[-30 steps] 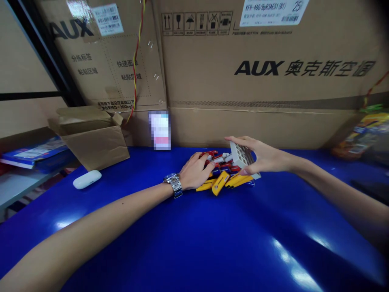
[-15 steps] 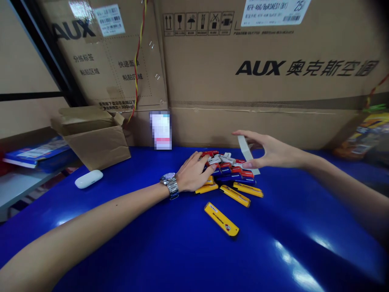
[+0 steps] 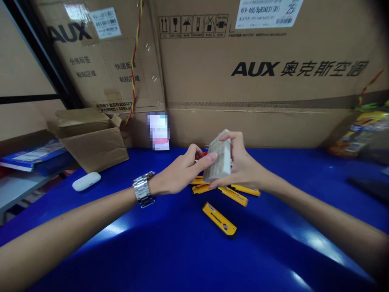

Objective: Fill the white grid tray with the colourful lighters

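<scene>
A shallow whitish plastic case (image 3: 221, 156) with a grid of compartments is held up, tilted, above the table. My right hand (image 3: 244, 164) grips its right side, thumb and fingers at opposite edges. My left hand (image 3: 179, 172), with a metal watch at the wrist, presses its thumb on the case's face; its fingers curl at the left edge. Behind the case, a bit of red (image 3: 205, 153) shows from a mostly hidden pile. Several flat yellow pieces shaped like box cutters (image 3: 233, 196) lie below the hands. One yellow box-cutter-like piece (image 3: 219, 219) lies apart, nearer me.
On the blue table (image 3: 158, 247), a white rounded case (image 3: 86, 181) lies left, before an open cardboard box (image 3: 94, 146). A lit phone (image 3: 159, 132) leans on large cartons (image 3: 197, 81) at the back. Snack packaging (image 3: 352, 134) and a dark flat object (image 3: 367, 190) are right.
My right hand has moved left and turned the case so its compartment grid shows. My left hand has left the red, white and blue pile and come onto the case.
</scene>
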Action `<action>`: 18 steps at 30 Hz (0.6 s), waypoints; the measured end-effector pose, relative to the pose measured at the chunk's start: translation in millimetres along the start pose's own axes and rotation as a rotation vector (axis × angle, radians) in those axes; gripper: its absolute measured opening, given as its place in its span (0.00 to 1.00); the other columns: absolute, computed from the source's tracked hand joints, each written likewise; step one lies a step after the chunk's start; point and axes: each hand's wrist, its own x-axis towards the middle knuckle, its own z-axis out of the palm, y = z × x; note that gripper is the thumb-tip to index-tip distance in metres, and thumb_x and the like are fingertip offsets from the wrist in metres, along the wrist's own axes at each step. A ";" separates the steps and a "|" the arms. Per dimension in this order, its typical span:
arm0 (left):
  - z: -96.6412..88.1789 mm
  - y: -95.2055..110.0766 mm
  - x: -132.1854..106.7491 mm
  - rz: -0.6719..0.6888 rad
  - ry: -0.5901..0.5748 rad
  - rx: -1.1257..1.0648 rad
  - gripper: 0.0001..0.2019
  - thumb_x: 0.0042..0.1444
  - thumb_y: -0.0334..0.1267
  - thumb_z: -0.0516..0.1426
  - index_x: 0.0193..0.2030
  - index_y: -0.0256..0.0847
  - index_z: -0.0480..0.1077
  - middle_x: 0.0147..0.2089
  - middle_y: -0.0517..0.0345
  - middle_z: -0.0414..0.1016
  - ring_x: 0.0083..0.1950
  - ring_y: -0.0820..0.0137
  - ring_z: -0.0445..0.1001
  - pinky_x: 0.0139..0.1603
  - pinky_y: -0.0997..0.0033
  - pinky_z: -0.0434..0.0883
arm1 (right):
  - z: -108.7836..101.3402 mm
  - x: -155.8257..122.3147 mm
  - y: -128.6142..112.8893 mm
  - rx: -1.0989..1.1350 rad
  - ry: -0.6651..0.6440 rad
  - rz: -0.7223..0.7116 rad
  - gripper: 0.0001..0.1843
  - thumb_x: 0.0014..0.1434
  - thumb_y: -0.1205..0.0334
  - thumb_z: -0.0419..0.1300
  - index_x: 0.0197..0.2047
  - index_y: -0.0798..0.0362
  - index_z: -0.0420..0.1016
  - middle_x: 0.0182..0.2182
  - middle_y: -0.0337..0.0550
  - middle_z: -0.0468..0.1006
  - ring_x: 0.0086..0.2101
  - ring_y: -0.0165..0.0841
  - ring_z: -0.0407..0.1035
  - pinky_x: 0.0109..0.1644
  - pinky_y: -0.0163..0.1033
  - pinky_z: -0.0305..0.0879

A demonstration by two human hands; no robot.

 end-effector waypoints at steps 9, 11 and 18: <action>-39.2 -13.5 -5.7 -0.080 0.034 0.285 0.25 0.47 0.55 0.60 0.44 0.40 0.59 0.35 0.56 0.71 0.31 0.68 0.69 0.26 0.70 0.64 | 29.1 -3.9 -12.3 -0.180 -0.073 -0.080 0.58 0.42 0.35 0.64 0.65 0.47 0.37 0.64 0.58 0.43 0.62 0.52 0.48 0.59 0.59 0.56; -54.2 -26.4 -11.7 -0.104 0.052 0.354 0.29 0.45 0.50 0.61 0.51 0.39 0.57 0.42 0.52 0.72 0.34 0.66 0.72 0.31 0.69 0.68 | 30.1 -17.9 -25.2 -0.281 -0.170 -0.014 0.56 0.46 0.34 0.60 0.68 0.47 0.36 0.67 0.57 0.39 0.63 0.55 0.44 0.60 0.63 0.51; -84.3 -75.3 -33.3 -0.301 -0.033 0.530 0.31 0.47 0.50 0.57 0.56 0.38 0.56 0.49 0.46 0.73 0.42 0.60 0.75 0.41 0.62 0.70 | 47.2 -37.9 -47.4 -0.458 -0.509 -0.010 0.35 0.61 0.41 0.46 0.68 0.43 0.50 0.68 0.50 0.44 0.66 0.48 0.35 0.65 0.58 0.40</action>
